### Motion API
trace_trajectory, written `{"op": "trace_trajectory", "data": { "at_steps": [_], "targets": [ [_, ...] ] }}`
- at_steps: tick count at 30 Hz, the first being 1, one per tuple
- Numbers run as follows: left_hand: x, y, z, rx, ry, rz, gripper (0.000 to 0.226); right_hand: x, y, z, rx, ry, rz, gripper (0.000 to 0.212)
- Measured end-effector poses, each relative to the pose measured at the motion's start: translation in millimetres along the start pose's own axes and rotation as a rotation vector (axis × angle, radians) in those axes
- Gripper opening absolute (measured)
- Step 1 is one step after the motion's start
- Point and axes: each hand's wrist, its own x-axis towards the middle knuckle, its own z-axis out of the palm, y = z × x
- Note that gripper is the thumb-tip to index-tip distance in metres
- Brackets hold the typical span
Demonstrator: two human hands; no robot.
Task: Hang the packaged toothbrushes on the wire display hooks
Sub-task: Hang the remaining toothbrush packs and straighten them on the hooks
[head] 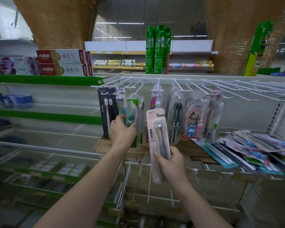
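On the far left, green-edged shelves [44, 80] carry red-and-white toothpaste boxes [62, 62], with a blurred blue pack [16, 101] one shelf down. Right of them, a row of white wire hooks [155, 83] juts from the back panel. On the leftmost hooks hang a dark AUBO pack [105, 112], a small brush pack [121, 102] and a green pack [133, 111]. The left hand [122, 132] is raised against these hanging packs, fingers reaching in among them; its thumb lies at the green pack, but whether it pinches any pack I cannot tell. Just to the right, the right hand [173, 163] grips the lower part of a pink AUBO pack [157, 140], thumb on the front and fingers curled behind, holding it upright with its hang-slot on top, below the hooks and not on one. Behind it hang a pink-and-white pack [155, 99], a clear pack with dark brushes [176, 116], a children's pack with a cartoon figure [193, 119] and a clear pack with a white brush [215, 116]. Far right, a loose pile of packs [253, 150] lies on the shelf. On top stand tall green packages [158, 50].
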Motion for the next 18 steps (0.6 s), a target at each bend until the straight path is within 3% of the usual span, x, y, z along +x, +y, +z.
{"op": "trace_trajectory", "data": {
  "at_steps": [6,15,18],
  "targets": [
    [-21.2,9.8,-5.4,0.149,-0.052,0.219,0.037,-13.2,-8.9,-9.1,-0.017,-0.018,-0.016,0.024],
    [-49.3,14.7,-0.5,0.191,-0.128,0.297,0.041,-36.9,-12.9,-36.0,-0.045,0.067,0.02,0.021],
    [-58.5,17.6,9.0,0.198,-0.172,0.338,0.034,-44.6,-12.9,-48.4,-0.042,0.12,0.014,0.019]
  ]
}}
